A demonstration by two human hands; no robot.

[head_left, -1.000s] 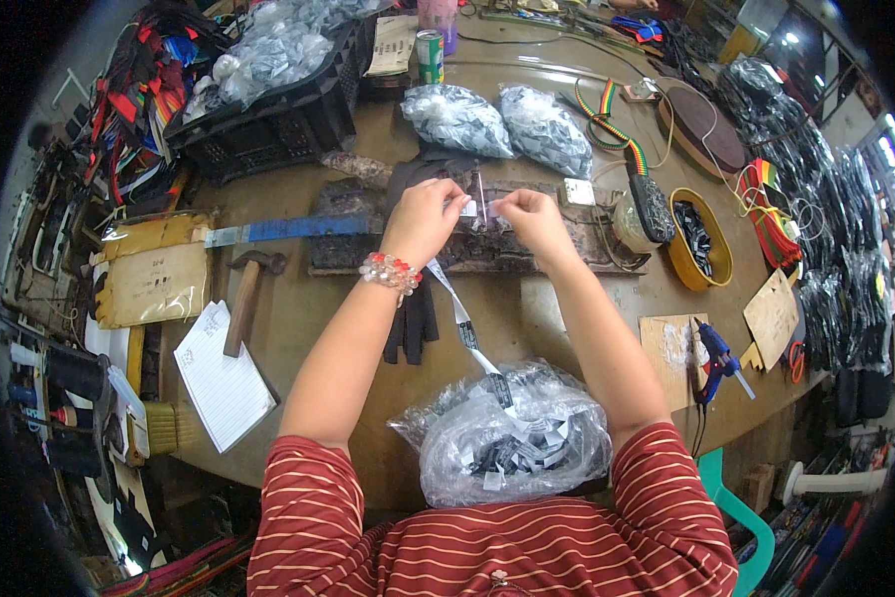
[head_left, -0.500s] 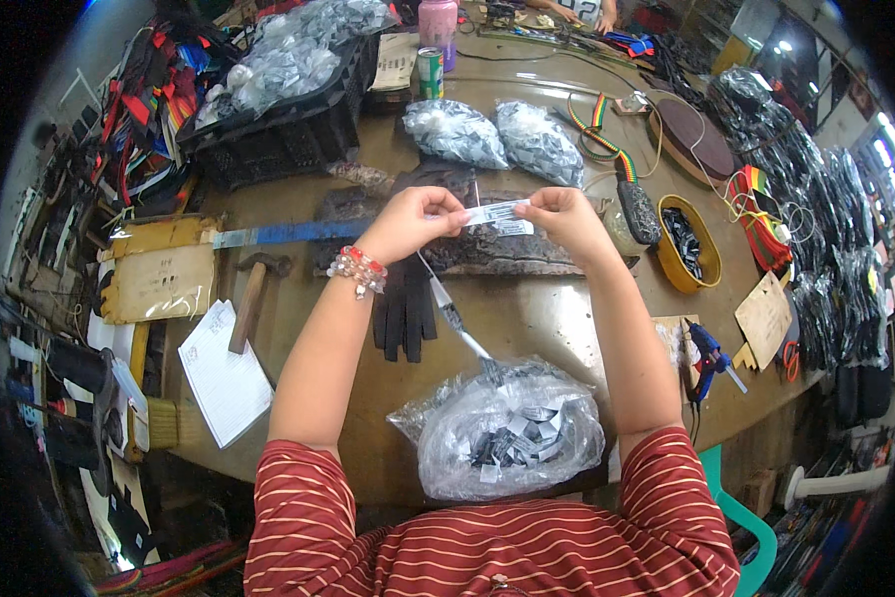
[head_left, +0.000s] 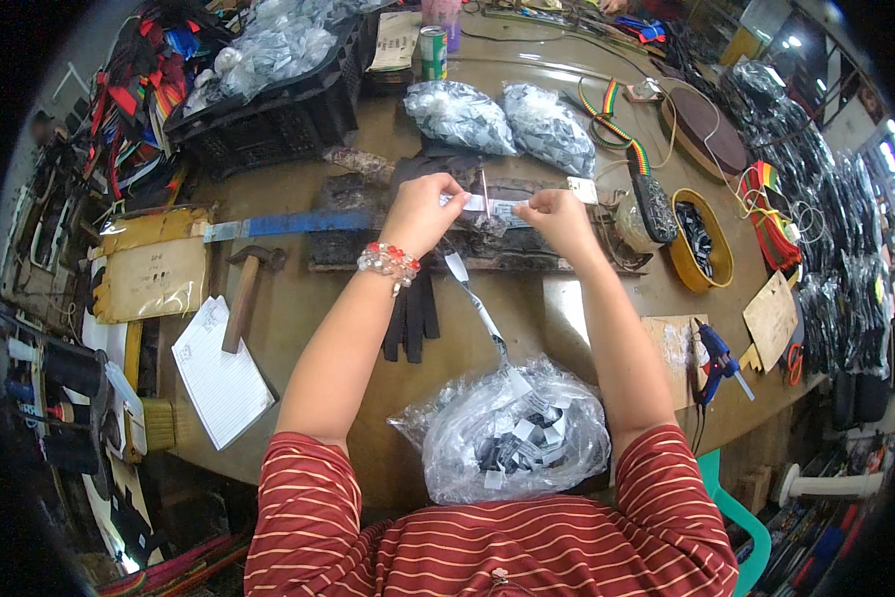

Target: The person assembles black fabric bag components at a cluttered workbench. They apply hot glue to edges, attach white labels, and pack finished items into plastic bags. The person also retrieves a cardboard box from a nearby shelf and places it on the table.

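Between my two hands stretches a white printed label strip (head_left: 504, 208), beside a thin upright metal pin (head_left: 485, 189). My left hand (head_left: 423, 214), with beaded bracelets at its wrist, pinches one end. Thumb and fingers of my right hand (head_left: 559, 221) are closed on the other end. Both are over a dark, worn board (head_left: 343, 257) lying across the table. Another length of label strip (head_left: 479, 306) hangs down from the board to a clear plastic bag (head_left: 438, 463) of cut labels close to my body. Whether the two lengths are joined is hidden.
Left lie a hammer (head_left: 244, 303), written paper (head_left: 214, 383) and a blue metal strip (head_left: 298, 223). Filled bags (head_left: 457, 117) and a black crate (head_left: 268, 129) stand farther back. On the right are a yellow container (head_left: 678, 264), a blue glue gun (head_left: 716, 358) and a striped strap (head_left: 599, 124).
My hands have spread slightly apart and lowered the label strip toward the board and pin. The view has shifted a little.
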